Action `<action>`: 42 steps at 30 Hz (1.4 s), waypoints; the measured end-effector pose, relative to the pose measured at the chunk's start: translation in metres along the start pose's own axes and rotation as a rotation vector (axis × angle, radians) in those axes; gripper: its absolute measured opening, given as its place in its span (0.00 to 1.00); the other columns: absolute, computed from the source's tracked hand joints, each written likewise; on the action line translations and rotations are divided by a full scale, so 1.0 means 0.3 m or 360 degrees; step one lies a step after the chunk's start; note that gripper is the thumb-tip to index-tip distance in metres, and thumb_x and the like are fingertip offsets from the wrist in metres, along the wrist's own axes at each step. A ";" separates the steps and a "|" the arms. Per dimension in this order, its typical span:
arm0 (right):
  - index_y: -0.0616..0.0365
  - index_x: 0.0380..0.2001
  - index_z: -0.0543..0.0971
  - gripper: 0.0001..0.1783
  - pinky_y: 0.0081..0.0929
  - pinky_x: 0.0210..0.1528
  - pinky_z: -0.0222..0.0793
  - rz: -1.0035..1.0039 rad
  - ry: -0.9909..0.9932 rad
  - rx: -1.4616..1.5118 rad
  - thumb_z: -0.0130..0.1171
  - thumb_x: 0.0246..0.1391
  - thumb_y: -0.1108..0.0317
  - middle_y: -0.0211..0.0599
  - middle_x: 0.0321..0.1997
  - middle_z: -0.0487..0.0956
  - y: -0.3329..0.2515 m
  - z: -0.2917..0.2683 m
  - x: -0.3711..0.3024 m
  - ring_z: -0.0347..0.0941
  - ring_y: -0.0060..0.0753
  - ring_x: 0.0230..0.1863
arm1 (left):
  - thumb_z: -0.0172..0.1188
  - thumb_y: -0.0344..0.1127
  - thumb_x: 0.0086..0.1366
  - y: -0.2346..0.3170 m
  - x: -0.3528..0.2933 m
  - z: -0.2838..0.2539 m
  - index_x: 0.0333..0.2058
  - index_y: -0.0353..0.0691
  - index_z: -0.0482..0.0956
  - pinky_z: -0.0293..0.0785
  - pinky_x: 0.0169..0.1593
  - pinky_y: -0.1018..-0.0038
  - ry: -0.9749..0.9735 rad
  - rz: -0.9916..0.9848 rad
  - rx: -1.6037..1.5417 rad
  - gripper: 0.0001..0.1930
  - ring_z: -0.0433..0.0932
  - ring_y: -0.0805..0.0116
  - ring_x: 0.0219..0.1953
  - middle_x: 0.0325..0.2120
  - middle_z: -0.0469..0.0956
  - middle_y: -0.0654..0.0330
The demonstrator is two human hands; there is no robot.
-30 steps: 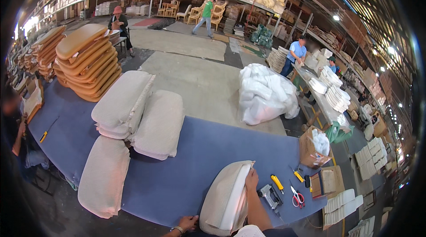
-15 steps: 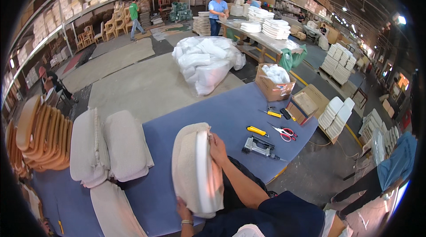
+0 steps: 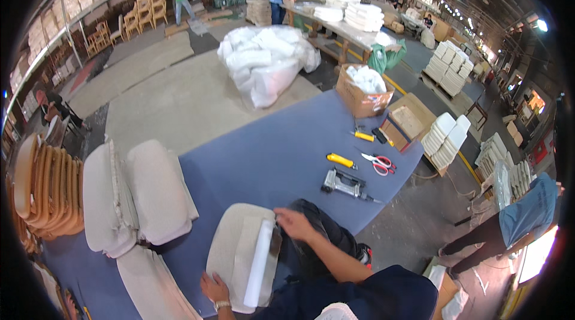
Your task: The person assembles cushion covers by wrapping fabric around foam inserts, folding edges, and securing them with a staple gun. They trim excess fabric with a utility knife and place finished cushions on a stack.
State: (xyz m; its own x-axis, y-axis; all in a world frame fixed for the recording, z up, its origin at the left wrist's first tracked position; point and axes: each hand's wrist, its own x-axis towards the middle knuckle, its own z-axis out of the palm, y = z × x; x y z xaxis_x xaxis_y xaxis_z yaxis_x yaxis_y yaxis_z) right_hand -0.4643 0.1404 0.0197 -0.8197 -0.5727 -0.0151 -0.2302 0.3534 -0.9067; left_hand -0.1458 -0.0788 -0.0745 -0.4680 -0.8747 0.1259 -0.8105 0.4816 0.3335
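Note:
In front of me a beige fabric seat cushion [image 3: 230, 245] lies tilted at the table's near edge. A white strip [image 3: 259, 263], perhaps foam, runs lengthwise along its right side. My left hand [image 3: 214, 289] rests on the cushion's lower left edge with its fingers apart. At the upper right corner is my right hand [image 3: 294, 224], its fingers stretched out and touching the fabric's edge. To the left stand two stacks of beige cushions, one stack [image 3: 105, 200] beside the other stack [image 3: 159, 191]. Below them lies a long pile of beige fabric [image 3: 153, 284].
On the blue table [image 3: 251, 158] lie a staple gun [image 3: 344, 182], yellow cutter [image 3: 341, 160], red-handled scissors [image 3: 380, 164] and a yellow-handled tool [image 3: 363, 135]. A carton [image 3: 364, 92] stands at the far corner. Brown curved seat panels [image 3: 51, 188] are stacked left. A person [image 3: 527, 212] stands at right.
The cushion has come down from upright to lying flatter, nearer to me. My right hand has loosened from its side and moved to the corner; the left hand has shifted left and down.

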 end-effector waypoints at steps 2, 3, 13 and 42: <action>0.57 0.57 0.78 0.21 0.42 0.57 0.75 -0.0178 0.0208 -0.0346 0.56 0.64 0.62 0.49 0.53 0.83 -0.014 -0.110 0.014 0.80 0.52 0.53 | 0.47 0.48 0.76 0.002 0.059 0.026 0.55 0.29 0.76 0.72 0.55 0.49 -0.0043 0.0115 -0.0097 0.25 0.78 0.37 0.50 0.47 0.79 0.35; 0.58 0.57 0.78 0.22 0.44 0.63 0.70 -0.0194 0.0254 -0.0421 0.57 0.63 0.62 0.50 0.60 0.79 0.006 -0.154 0.015 0.75 0.55 0.60 | 0.47 0.48 0.76 0.020 0.116 0.024 0.55 0.29 0.76 0.72 0.55 0.49 -0.0139 0.0142 -0.0155 0.25 0.78 0.37 0.50 0.47 0.79 0.36; 0.53 0.65 0.73 0.28 0.47 0.68 0.64 0.0412 0.0687 -0.0660 0.55 0.65 0.54 0.51 0.68 0.72 0.270 -0.226 -0.282 0.69 0.58 0.66 | 0.44 0.47 0.77 0.024 0.237 0.061 0.45 0.31 0.77 0.72 0.50 0.50 -0.0478 0.0223 -0.0303 0.22 0.77 0.35 0.46 0.42 0.80 0.39; 0.51 0.50 0.82 0.24 0.47 0.55 0.72 0.0871 0.0711 -0.0552 0.48 0.68 0.45 0.51 0.47 0.83 0.465 -0.332 -0.246 0.77 0.59 0.51 | 0.47 0.47 0.75 -0.006 0.208 0.109 0.49 0.31 0.78 0.74 0.49 0.50 -0.0360 0.0122 -0.0287 0.22 0.79 0.35 0.46 0.42 0.81 0.37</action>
State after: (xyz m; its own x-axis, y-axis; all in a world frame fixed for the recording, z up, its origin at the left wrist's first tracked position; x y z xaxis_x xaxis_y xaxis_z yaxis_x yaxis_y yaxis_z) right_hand -0.4881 0.3058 -0.0636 -0.9800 0.0751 -0.1841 0.1769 0.7524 -0.6346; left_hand -0.1850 -0.1327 -0.0977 -0.6082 -0.7924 -0.0473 -0.7036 0.5106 0.4942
